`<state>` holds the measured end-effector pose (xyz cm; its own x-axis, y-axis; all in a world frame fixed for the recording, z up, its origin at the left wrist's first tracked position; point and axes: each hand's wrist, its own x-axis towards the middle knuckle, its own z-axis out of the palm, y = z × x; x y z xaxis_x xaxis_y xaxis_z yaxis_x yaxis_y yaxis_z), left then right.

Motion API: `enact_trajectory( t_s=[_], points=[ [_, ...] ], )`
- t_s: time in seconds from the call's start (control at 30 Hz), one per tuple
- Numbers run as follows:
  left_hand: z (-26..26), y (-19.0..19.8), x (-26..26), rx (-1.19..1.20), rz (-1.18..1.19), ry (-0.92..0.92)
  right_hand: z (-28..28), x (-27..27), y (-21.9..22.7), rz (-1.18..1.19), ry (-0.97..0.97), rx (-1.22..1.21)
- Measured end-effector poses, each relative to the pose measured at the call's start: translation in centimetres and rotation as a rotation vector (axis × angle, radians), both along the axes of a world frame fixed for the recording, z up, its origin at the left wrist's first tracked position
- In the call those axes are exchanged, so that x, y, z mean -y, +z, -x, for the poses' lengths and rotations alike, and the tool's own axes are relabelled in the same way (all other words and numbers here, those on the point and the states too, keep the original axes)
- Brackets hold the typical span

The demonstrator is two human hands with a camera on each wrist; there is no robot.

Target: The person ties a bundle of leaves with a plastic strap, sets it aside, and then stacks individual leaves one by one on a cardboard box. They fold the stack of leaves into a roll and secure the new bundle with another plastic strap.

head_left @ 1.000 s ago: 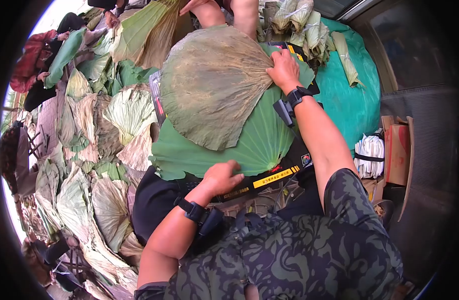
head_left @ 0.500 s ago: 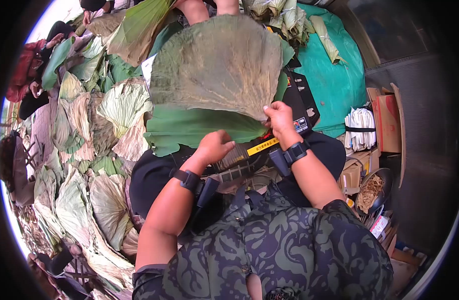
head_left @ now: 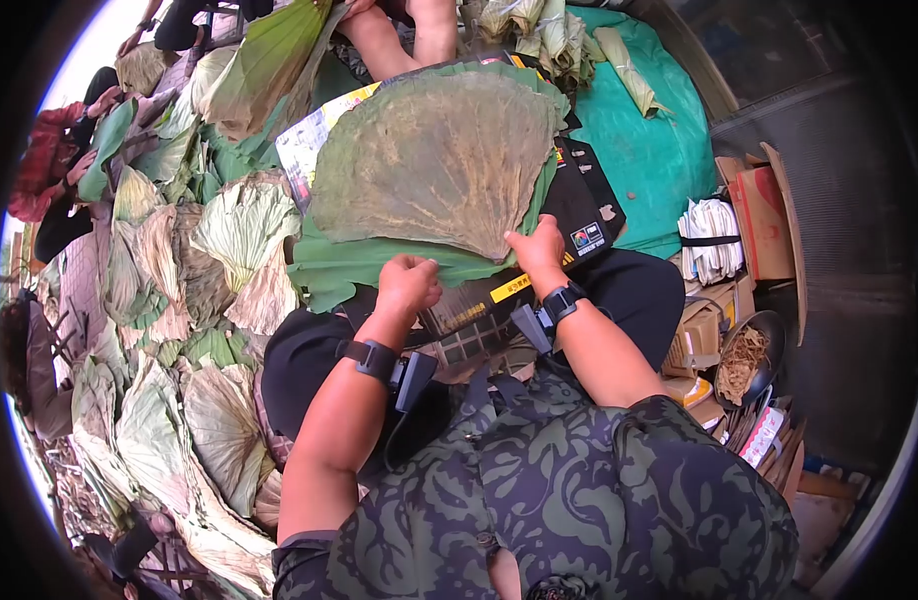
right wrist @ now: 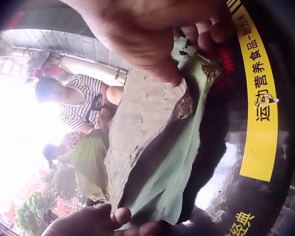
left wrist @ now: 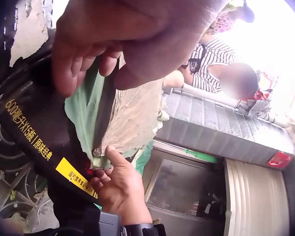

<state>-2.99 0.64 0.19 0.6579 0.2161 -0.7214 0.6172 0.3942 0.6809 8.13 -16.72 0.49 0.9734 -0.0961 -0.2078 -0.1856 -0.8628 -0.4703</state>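
Note:
A dried brown lotus leaf (head_left: pixel 439 160) lies fanned out over a green lotus leaf (head_left: pixel 344 262), both on a black printed cardboard sheet (head_left: pixel 582 180). My right hand (head_left: pixel 537 250) pinches the narrow stem ends of the two leaves together. In the right wrist view its thumb presses the brown leaf's tip, with fingers behind the green one. My left hand (head_left: pixel 409 284) grips the near edge of the leaves, left of the right hand. Its thumb and curled fingertips show at that edge in the right wrist view (right wrist: pixel 88 221).
Dried lotus leaves (head_left: pixel 209 420) spread over the ground at left. Wrapped leaf bundles (head_left: pixel 629 72) rest by a green tarp (head_left: pixel 659 180). Boxes (head_left: pixel 764 225), strapped white sheets (head_left: pixel 712 240) and a bowl of brown strips (head_left: pixel 744 360) stand at right. Another person's arms (head_left: pixel 399 40) are opposite.
My right hand has come from the far right side down to the leaves' near tip, turning the brown leaf's point toward me. My left hand has moved up to the leaf edge.

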Motion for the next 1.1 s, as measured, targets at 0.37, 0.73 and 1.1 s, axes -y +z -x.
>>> enact_trajectory(
  t_s=[0.37,0.73,1.1],
  points=[
    [0.1,-4.3,-0.1,0.256,-0.435,0.014,2.9,1.4,-2.3,-0.217,0.218,0.141],
    [-0.6,-2.3,-0.4,0.204,-0.355,-0.03,0.6,1.2,0.5,-0.259,0.631,0.529],
    [0.2,1.7,0.6,0.234,-0.571,-0.345,-11.3,-5.7,3.8,-0.525,0.227,0.417]
  ],
)
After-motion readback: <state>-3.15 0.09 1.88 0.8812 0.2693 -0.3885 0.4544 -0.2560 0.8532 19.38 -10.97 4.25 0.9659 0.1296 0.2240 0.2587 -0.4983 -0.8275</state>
